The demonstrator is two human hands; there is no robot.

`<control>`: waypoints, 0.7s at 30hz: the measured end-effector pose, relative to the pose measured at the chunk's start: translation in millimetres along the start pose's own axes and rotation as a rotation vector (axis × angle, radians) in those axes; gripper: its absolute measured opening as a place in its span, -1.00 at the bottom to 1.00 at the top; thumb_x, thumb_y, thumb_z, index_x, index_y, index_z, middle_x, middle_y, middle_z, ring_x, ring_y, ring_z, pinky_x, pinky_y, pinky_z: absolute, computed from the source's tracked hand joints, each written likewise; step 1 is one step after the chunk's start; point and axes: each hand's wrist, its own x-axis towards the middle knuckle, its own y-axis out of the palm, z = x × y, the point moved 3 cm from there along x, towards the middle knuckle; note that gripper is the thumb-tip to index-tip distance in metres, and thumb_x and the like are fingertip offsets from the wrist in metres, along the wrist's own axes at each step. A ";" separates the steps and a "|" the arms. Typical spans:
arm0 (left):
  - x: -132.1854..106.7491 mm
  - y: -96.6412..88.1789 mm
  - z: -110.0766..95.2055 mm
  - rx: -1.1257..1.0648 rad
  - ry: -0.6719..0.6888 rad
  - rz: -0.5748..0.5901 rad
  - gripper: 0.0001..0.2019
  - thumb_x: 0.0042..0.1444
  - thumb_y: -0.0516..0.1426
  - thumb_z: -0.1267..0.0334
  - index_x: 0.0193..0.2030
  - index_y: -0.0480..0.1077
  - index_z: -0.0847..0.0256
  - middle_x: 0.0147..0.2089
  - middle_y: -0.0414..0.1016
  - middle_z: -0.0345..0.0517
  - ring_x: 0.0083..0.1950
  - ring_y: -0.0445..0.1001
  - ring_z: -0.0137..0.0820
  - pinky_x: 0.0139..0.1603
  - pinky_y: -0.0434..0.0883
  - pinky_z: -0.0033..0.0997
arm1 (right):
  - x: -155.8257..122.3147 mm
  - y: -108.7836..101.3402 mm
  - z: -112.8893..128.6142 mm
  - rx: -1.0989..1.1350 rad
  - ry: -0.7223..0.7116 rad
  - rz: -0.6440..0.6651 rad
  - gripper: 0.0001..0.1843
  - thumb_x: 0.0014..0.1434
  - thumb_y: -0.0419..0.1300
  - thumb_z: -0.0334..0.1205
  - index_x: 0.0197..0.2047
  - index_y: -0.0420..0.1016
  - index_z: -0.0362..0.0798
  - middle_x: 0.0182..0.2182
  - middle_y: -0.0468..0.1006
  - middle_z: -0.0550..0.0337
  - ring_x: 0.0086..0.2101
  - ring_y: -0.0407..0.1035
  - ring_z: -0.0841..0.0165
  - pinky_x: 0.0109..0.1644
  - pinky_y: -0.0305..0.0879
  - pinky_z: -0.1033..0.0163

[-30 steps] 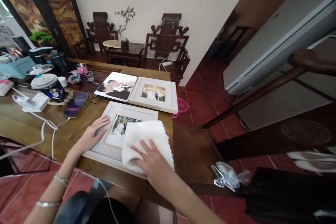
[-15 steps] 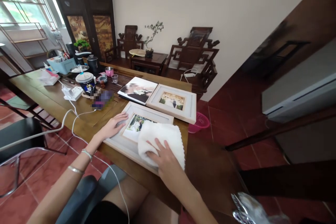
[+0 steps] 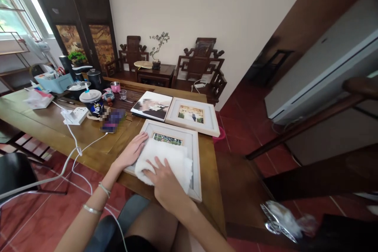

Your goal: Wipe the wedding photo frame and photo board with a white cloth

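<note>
A white fluffy cloth [image 3: 168,155] lies over the lower middle of a pale wooden picture frame [image 3: 197,165] near the table's front edge. My right hand [image 3: 165,183] is on the cloth, gripping it and pressing it against the frame with fingers bent. Part of the framed photo [image 3: 169,139] shows above the cloth; the rest is covered. On the frame's left side rests my left hand [image 3: 134,149], its fingers laid out along the border. A second picture frame [image 3: 212,120] lies just behind, beside a white-covered album or print [image 3: 153,106].
To the left are a phone [image 3: 113,121], a lidded drink cup [image 3: 92,104], a white power strip [image 3: 75,115], a tissue pack [image 3: 38,98] and a blue storage box [image 3: 56,82]. White cables [image 3: 75,157] hang over the front edge. A pink basket [image 3: 219,134] stands beyond the right edge.
My right hand and the cloth have moved left across the frame, baring its right side and covering more of the photo. My left hand stays on the left border. The view has shifted right.
</note>
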 end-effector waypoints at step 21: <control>-0.5 -1.8 7.8 -0.169 -0.127 -0.066 -0.36 0.38 -0.25 -0.04 0.47 -0.20 0.27 0.51 -0.18 0.08 0.50 -0.15 -0.26 0.48 -0.13 -0.14 | 99.0 -14.1 -41.4 -0.353 -0.003 -0.085 -0.50 0.27 -0.08 -0.51 0.21 0.39 -0.14 0.32 0.20 -0.14 0.32 -0.02 -0.06 0.33 -0.03 -0.22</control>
